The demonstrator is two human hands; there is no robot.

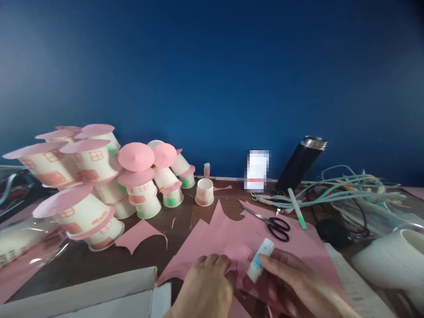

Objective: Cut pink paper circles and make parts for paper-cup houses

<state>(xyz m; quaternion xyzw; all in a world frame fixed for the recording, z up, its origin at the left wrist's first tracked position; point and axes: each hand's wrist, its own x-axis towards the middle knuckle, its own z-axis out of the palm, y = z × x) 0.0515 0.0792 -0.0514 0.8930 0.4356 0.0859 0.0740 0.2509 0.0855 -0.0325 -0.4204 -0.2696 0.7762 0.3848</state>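
Where the two hands meet at the near edge of the table, the left hand (205, 285) has its fingers curled shut on the near edge of a small pink paper round (237, 251), and the right hand (291, 282) is clamped on a white glue stick (261, 260), held slanting just beside that round with its lower end down by the paper. Both rest over a spread of pink paper sheets (215, 234), with a white cardboard box (99, 293) to the near left and a stack of white cups (394, 260) lying on its side to the near right. Just beyond the hands lie black-handled scissors (274, 223) and a green-tipped pen (297, 207) on the pink sheets. Farther left a heap of cup houses (92, 185) with pink roofs crowds the table, one lone cup (204, 192) standing apart from it. At the back a black flask (300, 163) leans by the blue wall (212, 66), beside a tangle of pale cables (357, 187)
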